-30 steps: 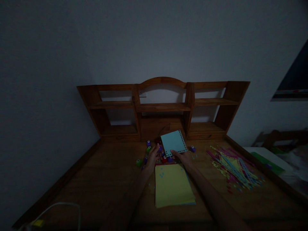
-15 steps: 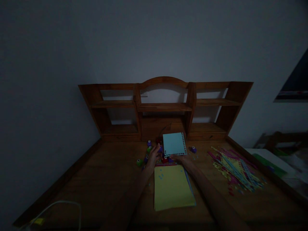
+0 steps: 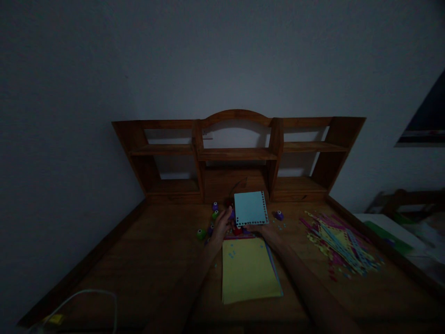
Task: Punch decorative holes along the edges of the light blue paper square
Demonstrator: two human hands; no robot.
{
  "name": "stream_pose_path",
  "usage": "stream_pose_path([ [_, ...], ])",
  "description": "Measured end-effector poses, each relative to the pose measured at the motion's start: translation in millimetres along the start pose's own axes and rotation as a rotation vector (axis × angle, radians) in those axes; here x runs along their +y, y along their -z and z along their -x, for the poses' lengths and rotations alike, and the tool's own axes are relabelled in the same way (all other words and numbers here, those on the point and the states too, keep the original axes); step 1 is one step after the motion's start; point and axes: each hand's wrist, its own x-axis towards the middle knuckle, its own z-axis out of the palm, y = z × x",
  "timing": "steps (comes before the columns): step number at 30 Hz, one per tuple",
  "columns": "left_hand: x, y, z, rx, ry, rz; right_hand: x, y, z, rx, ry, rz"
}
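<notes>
Two hole-punched edges (image 3: 265, 207) line the square pale-blue paper sheet (image 3: 248, 207), now swung straighter, its lower row facing the rectangular yellow paper stack (image 3: 250, 273). The right hand (image 3: 263, 230) meets that row; the left hand (image 3: 221, 226) curls near a rounded purple plastic punch (image 3: 232, 215); neither grasp is clear.

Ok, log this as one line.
left hand: by purple piece; right hand: at near edge of blue sheet; yellow sheet: between forearms; paper strips: heaped right

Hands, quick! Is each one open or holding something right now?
Left hand: fingers loosely curled by a purple thing; grip cannot be told.
Right hand: at the blue sheet's near edge; grip cannot be told.
</notes>
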Motion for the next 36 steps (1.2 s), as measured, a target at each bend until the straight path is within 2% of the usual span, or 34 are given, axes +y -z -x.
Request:
stream_pose_path([
  [5,-8,0.2,-7,0.021,-0.089,-0.012,3,1,-1,-0.003,0.016,-0.023],
  [9,-12,1.7,-15,0.073,-0.166,0.024,1,0,0,0.007,-0.032,0.011],
  [14,-12,6.0,-17,0.125,-0.166,0.040,3,1,-1,0.049,-0.083,-0.070],
  [16,-12,7.4,-17,0.133,-0.167,0.028,4,6,-3,0.094,-0.126,-0.158],
  [19,-14,8.8,-17,0.151,-0.229,-0.014,5,18,-10,0.237,-0.139,-0.286],
  [22,-13,9.9,-15,0.188,-0.306,-0.135,5,31,-15,0.364,-0.092,-0.347],
  [25,-10,11.2,-11,0.212,-0.348,-0.363,6,38,-17,0.423,-0.075,-0.378],
  [30,-13,14.3,-4,0.182,-0.396,-0.700,9,39,-15,0.438,-0.093,-0.457],
  [36,-21,16.5,1,0.127,-0.440,-0.818,14,45,-21,0.437,-0.108,-0.526],
])
